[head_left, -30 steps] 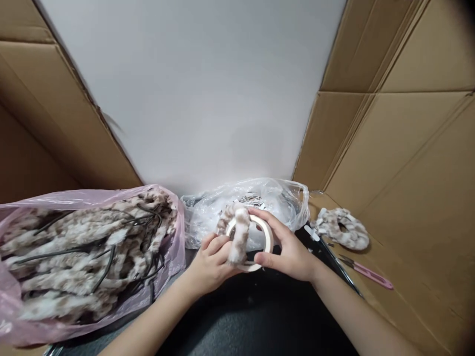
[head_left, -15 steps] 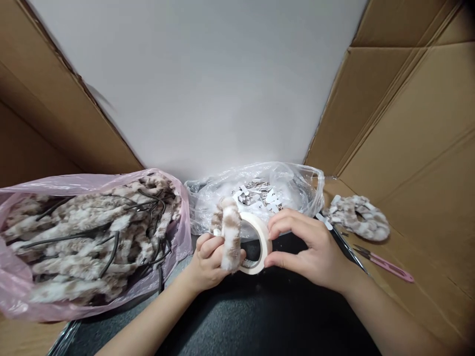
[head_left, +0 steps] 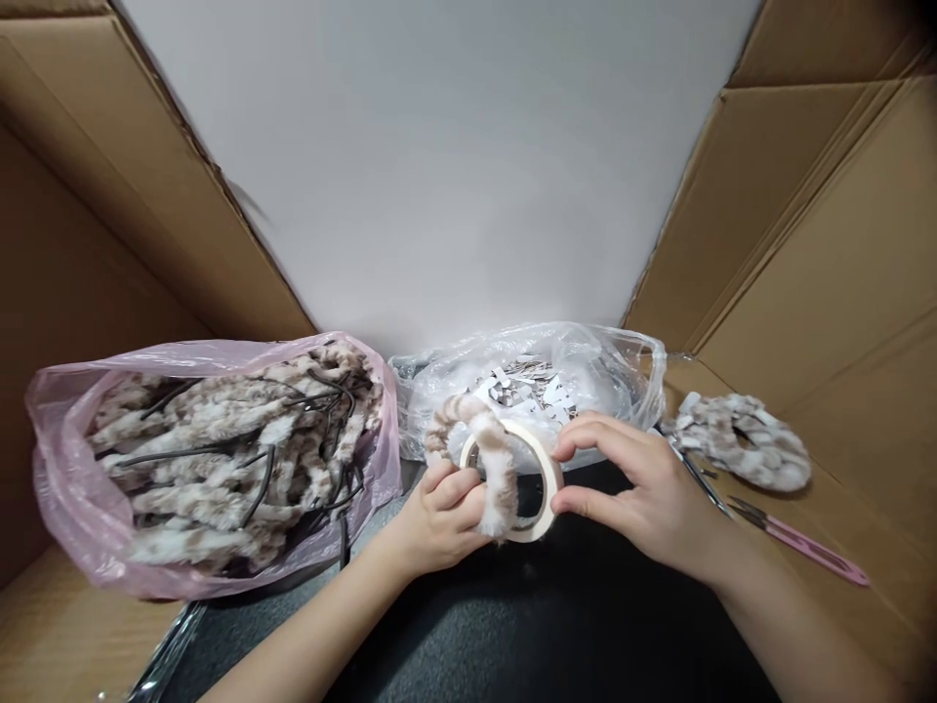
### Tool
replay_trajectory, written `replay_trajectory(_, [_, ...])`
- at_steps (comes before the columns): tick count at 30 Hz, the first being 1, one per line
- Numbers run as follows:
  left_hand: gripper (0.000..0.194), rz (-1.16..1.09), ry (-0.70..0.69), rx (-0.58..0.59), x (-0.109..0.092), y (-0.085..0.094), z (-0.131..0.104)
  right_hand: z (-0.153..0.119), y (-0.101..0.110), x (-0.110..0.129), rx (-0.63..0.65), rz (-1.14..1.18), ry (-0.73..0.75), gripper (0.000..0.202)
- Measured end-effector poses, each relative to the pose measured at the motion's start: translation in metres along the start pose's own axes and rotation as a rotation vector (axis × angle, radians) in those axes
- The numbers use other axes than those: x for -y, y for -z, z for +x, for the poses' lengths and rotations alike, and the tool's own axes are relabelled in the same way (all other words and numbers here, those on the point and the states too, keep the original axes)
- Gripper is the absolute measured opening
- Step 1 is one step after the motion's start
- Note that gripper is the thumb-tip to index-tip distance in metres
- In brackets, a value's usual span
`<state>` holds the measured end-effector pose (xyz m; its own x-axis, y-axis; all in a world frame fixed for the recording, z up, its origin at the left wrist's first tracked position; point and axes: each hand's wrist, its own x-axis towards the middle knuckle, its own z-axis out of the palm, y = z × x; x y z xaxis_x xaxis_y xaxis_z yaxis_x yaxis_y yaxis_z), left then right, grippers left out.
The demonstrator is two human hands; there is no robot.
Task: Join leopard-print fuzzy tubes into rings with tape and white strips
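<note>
My left hand is closed around a furry hair tie, a white and brown fluffy ring. Its loop hangs around the left side of a roll of cream masking tape. Thumb and fingers of my right hand pinch the tape roll's outer right edge. Where my left fingers meet the roll is partly hidden behind the fur.
At left, a pink plastic bag holds furry strips with black cords. A clear bag of white tags lies behind my hands. Furry rings and a pink-handled cutting tool rest at right, beside cardboard walls.
The camera view has shifted, so the scene sits further right. The furry ring has turned to show more of its loop and overlaps the tape roll more. Both hands keep their hold.
</note>
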<state>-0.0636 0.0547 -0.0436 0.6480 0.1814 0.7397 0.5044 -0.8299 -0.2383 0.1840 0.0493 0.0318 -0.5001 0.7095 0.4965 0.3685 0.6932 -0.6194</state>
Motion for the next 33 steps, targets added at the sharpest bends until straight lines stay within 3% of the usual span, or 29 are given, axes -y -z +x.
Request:
replay_trajectory(4, [0.019,0.002,-0.026,0.063,0.001,-0.002,-0.001,0.002,0.001,-0.003,0.109,0.04,-0.032,0.016])
replay_trajectory(7, [0.019,-0.012,-0.004,0.036,0.001,-0.003,-0.001,0.003,0.005,-0.006,0.161,0.067,-0.015,0.013])
replay_trajectory(12, [0.019,-0.011,0.001,0.035,0.001,0.001,0.002,0.005,0.014,0.0,-0.027,0.04,0.069,0.021])
replay_trajectory(20, [0.014,-0.018,-0.013,0.023,0.002,0.0,0.002,0.005,0.009,0.007,-0.02,0.052,0.113,0.016])
replay_trajectory(29, [0.015,-0.017,-0.044,0.087,-0.001,-0.005,0.0,0.003,0.01,0.001,0.043,0.046,-0.028,0.027])
replay_trajectory(33, [0.016,-0.06,-0.024,0.087,-0.004,-0.009,-0.002,0.005,0.012,-0.001,0.131,0.132,-0.111,0.025])
